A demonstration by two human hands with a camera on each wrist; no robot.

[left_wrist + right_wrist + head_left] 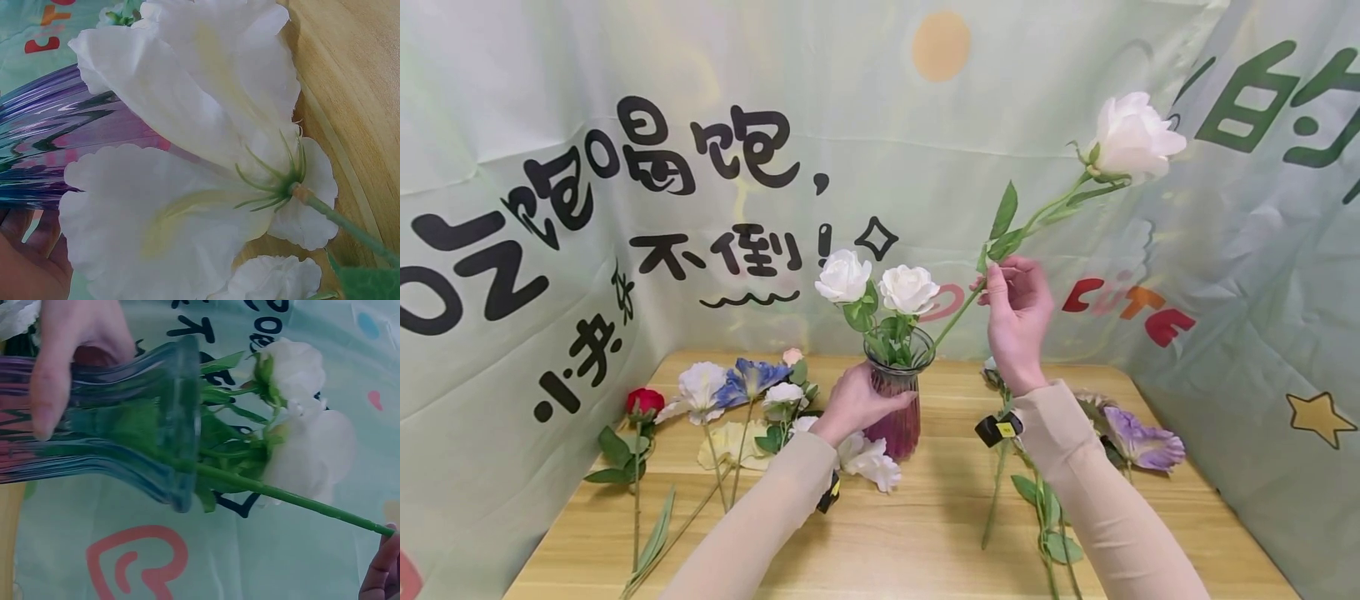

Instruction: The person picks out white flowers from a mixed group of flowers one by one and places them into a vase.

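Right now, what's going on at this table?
A person is handling flowers and a vase. The left hand grips the ribbed glass vase, and the right hand pinches the stem of a long white rose. That stem runs down into the vase's mouth, with the bloom leaning out to the right. Two shorter white roses stand in the vase. More flowers lie on the wooden table, including a red rose and a purple flower.
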